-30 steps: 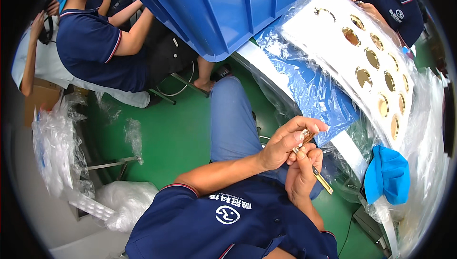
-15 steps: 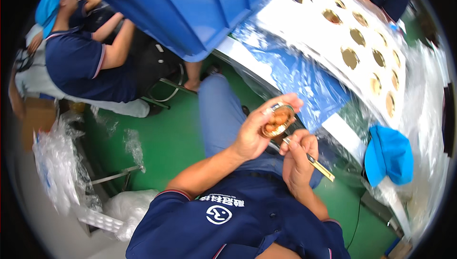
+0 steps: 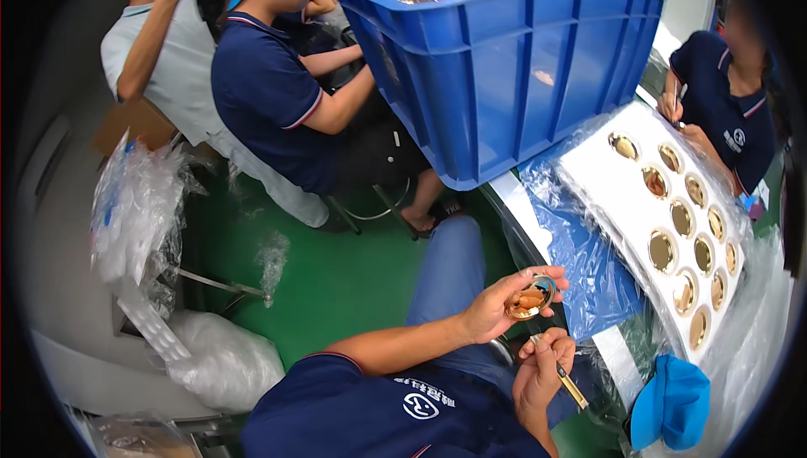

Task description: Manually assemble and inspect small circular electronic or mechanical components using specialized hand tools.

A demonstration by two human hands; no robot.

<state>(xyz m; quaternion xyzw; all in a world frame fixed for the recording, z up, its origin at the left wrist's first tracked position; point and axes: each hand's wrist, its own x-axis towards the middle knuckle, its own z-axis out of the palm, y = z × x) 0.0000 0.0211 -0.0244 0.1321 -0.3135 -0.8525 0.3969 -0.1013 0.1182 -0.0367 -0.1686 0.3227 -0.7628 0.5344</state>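
Note:
My left hand [image 3: 490, 310] is closed around the edge of a round, shiny gold lid-like piece [image 3: 523, 310], its mirror-like face turned up with fingers reflected in it. Just below and to the right of it, my right hand [image 3: 538, 367] grips a slim cutter knife [image 3: 572, 387] with a yellowish handle. The knife's handle slants down to the right, out of the fist; its tip points up toward the gold piece, apart from it.
To the right, a white tray [image 3: 595, 174] holds several round gold pieces. A big blue bin [image 3: 496, 92] heaped with gold parts stands beyond. A blue cap [image 3: 671, 403] lies lower right. Plastic wrap [image 3: 223, 361] is at left. Co-workers sit left and far right.
The view has swung left and up, so more of the blue bin and the co-workers shows. Both hands keep their grips; the gold piece and knife remain close together.

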